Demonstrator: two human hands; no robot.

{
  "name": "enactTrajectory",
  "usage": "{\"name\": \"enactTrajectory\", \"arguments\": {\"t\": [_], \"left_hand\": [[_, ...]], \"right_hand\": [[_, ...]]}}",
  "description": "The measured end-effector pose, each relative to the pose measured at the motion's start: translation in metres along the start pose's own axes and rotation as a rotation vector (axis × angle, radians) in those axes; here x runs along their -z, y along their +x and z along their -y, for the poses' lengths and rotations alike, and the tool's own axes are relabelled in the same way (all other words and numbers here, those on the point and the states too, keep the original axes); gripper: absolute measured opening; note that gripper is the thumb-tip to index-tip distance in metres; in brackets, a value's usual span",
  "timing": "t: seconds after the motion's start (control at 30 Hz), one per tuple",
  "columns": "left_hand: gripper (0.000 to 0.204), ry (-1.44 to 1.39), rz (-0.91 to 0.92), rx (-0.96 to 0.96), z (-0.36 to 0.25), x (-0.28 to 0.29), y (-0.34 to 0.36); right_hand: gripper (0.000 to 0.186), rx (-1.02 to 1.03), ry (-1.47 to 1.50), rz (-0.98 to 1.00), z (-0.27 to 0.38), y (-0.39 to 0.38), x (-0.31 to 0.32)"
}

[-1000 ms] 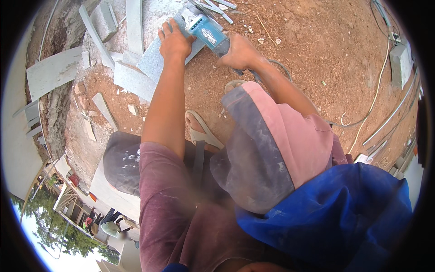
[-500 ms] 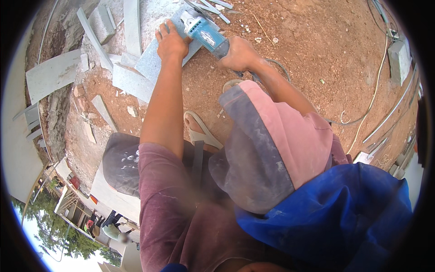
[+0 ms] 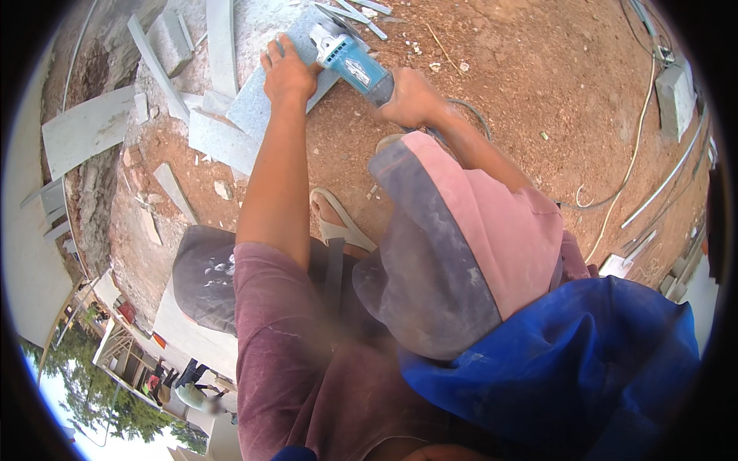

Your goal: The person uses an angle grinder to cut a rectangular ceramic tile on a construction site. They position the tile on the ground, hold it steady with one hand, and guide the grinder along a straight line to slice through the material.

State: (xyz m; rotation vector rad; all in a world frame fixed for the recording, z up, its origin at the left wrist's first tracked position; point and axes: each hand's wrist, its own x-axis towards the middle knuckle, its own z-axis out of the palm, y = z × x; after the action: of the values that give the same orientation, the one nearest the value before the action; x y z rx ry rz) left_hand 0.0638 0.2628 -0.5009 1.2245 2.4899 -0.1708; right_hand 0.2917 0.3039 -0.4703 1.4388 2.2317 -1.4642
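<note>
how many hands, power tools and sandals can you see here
hands: 2, left hand flat on the grey stone slab, right hand gripping the tool
power tools: 1, blue angle grinder
sandals: 1, sandal on the dirt
total: 4

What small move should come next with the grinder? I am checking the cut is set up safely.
Probably ease the blue angle grinder forward along the grey stone slab. The right hand grips its handle, the left hand presses the slab flat beside the disc; keep those fingers clear.
</note>
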Motion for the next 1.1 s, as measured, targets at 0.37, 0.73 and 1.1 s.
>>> {"name": "enactTrajectory", "arguments": {"t": [0.37,0.73,1.1], "left_hand": [[0.100,0.002,-0.014,-0.007,0.003,-0.004,0.003],[0.100,-0.016,-0.012,-0.003,0.001,-0.003,0.002],[0.096,-0.044,-0.042,-0.028,0.004,-0.005,0.001]], "right_hand": [[0.048,-0.069,0.004,0.057,0.011,-0.010,0.009],[0.045,-0.067,0.008,0.057,-0.003,-0.008,0.000],[0.052,-0.079,0.016,0.067,-0.003,-0.013,0.001]]}}
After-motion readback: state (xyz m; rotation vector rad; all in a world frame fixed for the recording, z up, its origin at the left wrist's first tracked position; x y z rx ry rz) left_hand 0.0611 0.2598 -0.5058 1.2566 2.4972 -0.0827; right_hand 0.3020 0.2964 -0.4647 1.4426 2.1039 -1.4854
